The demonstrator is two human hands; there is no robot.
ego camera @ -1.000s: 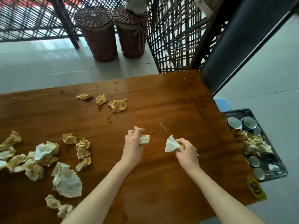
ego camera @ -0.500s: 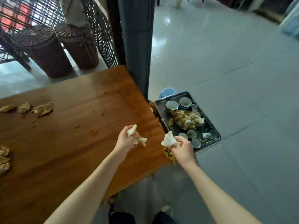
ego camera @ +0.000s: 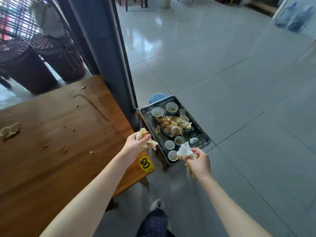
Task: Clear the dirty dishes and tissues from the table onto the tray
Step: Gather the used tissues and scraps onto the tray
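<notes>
Through the head camera I see my left hand [ego camera: 135, 145] curled round a wad of crumpled tissues [ego camera: 141, 134]. They are cream and yellow-stained, one lump sticking up past the thumb and another poking out below the fingers. The hand hangs over the right edge of the wooden table [ego camera: 51, 151], just above the yellow "05" sticker [ego camera: 145, 163] at the corner.

My right hand [ego camera: 198, 162] grips a second bunch [ego camera: 184, 150]. It is whiter on top, folded into a peak, with brownish soiled scraps trailing under the palm. This hand is over the near end of the tray [ego camera: 206, 140].

The tray is dark, rectangular and metal, sitting lower than the tabletop and just beside its corner; I cannot tell what it rests on. A heap of stained tissues [ego camera: 174, 125] fills its middle. Two used cups [ego camera: 157, 112] stand at the far end, and three smaller cups [ego camera: 169, 144] sit at the near end. One small white wad [ego camera: 194, 140] lies near the right rim.

On the table, one soiled tissue [ego camera: 10, 130] lies at the far left, among crumbs and a wet streak [ego camera: 92, 105]. A blue stool [ego camera: 156, 98] peeks out behind the tray, and two wicker baskets [ego camera: 25, 65] stand beyond the table.
</notes>
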